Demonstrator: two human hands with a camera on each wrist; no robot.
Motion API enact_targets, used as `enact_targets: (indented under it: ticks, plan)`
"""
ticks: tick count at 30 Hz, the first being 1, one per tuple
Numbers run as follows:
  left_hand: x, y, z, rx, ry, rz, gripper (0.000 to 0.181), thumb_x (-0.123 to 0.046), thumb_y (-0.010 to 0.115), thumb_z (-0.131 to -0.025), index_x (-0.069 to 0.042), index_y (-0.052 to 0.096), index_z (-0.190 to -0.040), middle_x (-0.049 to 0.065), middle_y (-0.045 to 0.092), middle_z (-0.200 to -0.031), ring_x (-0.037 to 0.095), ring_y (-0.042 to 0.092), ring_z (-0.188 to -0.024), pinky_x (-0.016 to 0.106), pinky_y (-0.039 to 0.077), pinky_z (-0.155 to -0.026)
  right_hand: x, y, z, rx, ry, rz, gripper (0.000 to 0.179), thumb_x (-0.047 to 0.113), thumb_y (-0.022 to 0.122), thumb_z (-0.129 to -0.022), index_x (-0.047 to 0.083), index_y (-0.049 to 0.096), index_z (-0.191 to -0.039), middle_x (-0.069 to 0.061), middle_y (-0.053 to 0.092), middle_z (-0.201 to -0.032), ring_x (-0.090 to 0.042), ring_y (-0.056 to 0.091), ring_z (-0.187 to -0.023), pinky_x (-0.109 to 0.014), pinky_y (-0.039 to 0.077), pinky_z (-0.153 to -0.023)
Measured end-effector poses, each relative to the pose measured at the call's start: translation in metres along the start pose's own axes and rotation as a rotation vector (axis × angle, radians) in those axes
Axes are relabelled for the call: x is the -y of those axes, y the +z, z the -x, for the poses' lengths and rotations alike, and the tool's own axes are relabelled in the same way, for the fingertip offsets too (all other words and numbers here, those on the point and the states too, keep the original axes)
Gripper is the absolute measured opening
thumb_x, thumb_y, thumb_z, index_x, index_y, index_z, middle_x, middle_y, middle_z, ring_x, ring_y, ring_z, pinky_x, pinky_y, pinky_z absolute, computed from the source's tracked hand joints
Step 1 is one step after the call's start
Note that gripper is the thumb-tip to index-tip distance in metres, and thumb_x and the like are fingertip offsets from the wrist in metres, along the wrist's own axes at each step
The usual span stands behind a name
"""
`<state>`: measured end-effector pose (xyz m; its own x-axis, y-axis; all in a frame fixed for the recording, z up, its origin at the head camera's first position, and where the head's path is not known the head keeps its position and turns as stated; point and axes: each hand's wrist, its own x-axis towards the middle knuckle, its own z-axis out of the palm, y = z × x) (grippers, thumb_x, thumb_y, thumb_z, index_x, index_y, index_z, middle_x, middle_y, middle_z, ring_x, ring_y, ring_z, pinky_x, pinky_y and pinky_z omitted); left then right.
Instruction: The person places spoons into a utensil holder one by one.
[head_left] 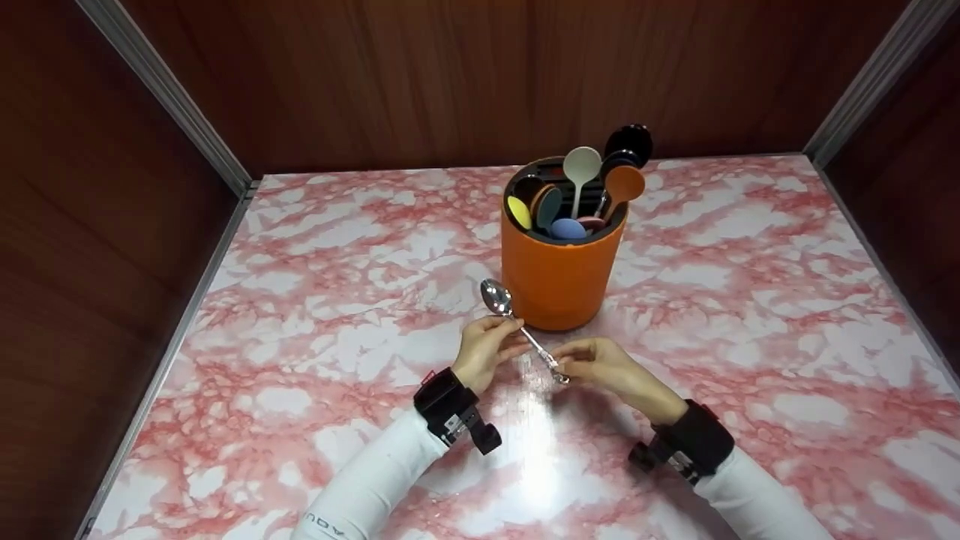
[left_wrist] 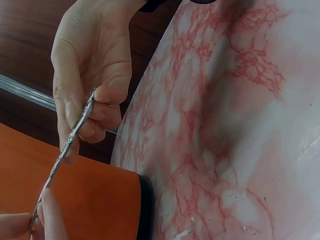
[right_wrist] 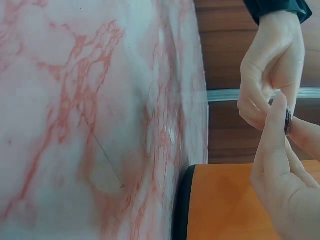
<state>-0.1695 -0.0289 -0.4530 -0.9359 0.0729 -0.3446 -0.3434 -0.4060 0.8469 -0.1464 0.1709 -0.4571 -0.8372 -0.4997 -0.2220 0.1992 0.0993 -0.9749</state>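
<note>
A silver metal spoon (head_left: 496, 297) with an ornate handle slants in front of the orange utensil holder (head_left: 559, 281), its bowl toward the far left. Between thumb and fingers, my left hand (head_left: 482, 349) pinches the handle just below the bowl. My right hand (head_left: 609, 370) grips the decorated end of the handle, nearer to me. Seen edge-on in the left wrist view, the spoon handle (left_wrist: 59, 159) runs between both hands. In the right wrist view only the handle's dark end shows, between the right fingers (right_wrist: 274, 135).
The holder contains several utensils, among them a pale spoon (head_left: 582, 165), an orange spoon (head_left: 625, 184), a black ladle-like piece (head_left: 630, 142) and a yellow piece (head_left: 519, 213). It stands on a red-and-white marbled table (head_left: 337, 285). Brown wood-grain panels (head_left: 450, 82) enclose the table's back and sides.
</note>
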Motion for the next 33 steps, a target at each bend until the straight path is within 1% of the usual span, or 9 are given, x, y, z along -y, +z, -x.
enact_targets:
  ticks: [3,7,11,15,19,24,27,31,33]
  plan:
    - [0.001,0.001,0.002,-0.003,-0.002,0.012,0.004,0.010,0.056,-0.091,0.011,0.056,-0.094,0.010,0.061,-0.079,0.013,0.062,-0.064,0.033,0.060,-0.073,0.001,-0.001,0.002,-0.004,0.000,0.023,0.033,0.004,0.057,-0.092,-0.013,0.059,-0.121,-0.009,0.066,-0.101,-0.012,0.060,-0.087,-0.031,0.054,-0.085]
    - [0.001,0.002,0.004,-0.004,0.005,0.015,0.001,0.010,0.055,-0.091,0.009,0.056,-0.092,0.009,0.061,-0.077,0.013,0.063,-0.063,0.032,0.060,-0.073,0.003,-0.001,0.004,-0.007,-0.002,0.040,0.034,0.005,0.058,-0.092,-0.012,0.059,-0.121,-0.008,0.066,-0.103,-0.012,0.060,-0.088,-0.032,0.054,-0.086]
    - [0.000,0.003,0.005,-0.002,0.010,0.011,0.002,0.009,0.054,-0.092,0.008,0.056,-0.091,0.009,0.060,-0.077,0.013,0.063,-0.064,0.032,0.060,-0.073,0.004,0.000,0.005,-0.003,0.005,0.028,0.033,0.006,0.058,-0.092,-0.011,0.059,-0.121,-0.011,0.066,-0.105,-0.013,0.060,-0.089,-0.032,0.053,-0.087]
    - [-0.002,0.004,0.007,-0.009,0.003,0.014,0.001,0.009,0.056,-0.092,0.009,0.055,-0.092,0.009,0.060,-0.077,0.013,0.063,-0.065,0.032,0.060,-0.074,0.005,-0.001,0.006,0.005,0.007,0.019,0.033,0.005,0.058,-0.093,-0.011,0.059,-0.121,-0.015,0.066,-0.107,-0.013,0.060,-0.089,-0.031,0.053,-0.087]
    - [-0.003,0.006,0.009,-0.012,0.003,0.020,0.003,0.009,0.057,-0.091,0.010,0.055,-0.093,0.010,0.060,-0.077,0.013,0.062,-0.066,0.031,0.060,-0.073,0.005,-0.002,0.008,0.013,-0.004,0.008,0.033,0.005,0.058,-0.093,-0.012,0.059,-0.121,-0.014,0.066,-0.106,-0.013,0.061,-0.089,-0.031,0.053,-0.087]
    - [-0.003,0.008,0.010,-0.008,0.005,0.027,0.004,0.008,0.056,-0.092,0.010,0.054,-0.095,0.010,0.060,-0.077,0.014,0.062,-0.066,0.032,0.060,-0.073,0.005,-0.003,0.011,0.012,-0.003,0.007,0.033,0.006,0.058,-0.093,-0.011,0.059,-0.121,-0.013,0.067,-0.105,-0.012,0.061,-0.087,-0.034,0.054,-0.088]
    - [-0.001,0.009,0.013,-0.001,0.013,0.037,0.004,0.007,0.055,-0.093,0.010,0.054,-0.096,0.010,0.060,-0.077,0.014,0.063,-0.066,0.032,0.060,-0.074,0.005,-0.005,0.014,0.018,-0.004,-0.003,0.033,0.007,0.059,-0.093,-0.011,0.059,-0.121,-0.014,0.067,-0.106,-0.011,0.062,-0.087,-0.032,0.054,-0.087]
    - [0.001,0.009,0.013,0.013,0.028,0.052,0.004,0.007,0.054,-0.094,0.010,0.054,-0.096,0.010,0.060,-0.076,0.014,0.063,-0.065,0.034,0.060,-0.074,0.005,-0.007,0.015,0.030,-0.024,-0.030,0.033,0.006,0.059,-0.094,-0.014,0.058,-0.121,-0.010,0.068,-0.102,-0.011,0.063,-0.086,-0.030,0.054,-0.086]
    - [0.001,0.010,0.013,0.014,0.032,0.056,0.003,0.007,0.053,-0.094,0.010,0.054,-0.096,0.010,0.060,-0.075,0.014,0.063,-0.065,0.034,0.061,-0.073,0.006,-0.008,0.016,0.031,-0.027,-0.036,0.033,0.006,0.058,-0.094,-0.014,0.058,-0.120,-0.009,0.068,-0.100,-0.011,0.063,-0.086,-0.031,0.055,-0.086]
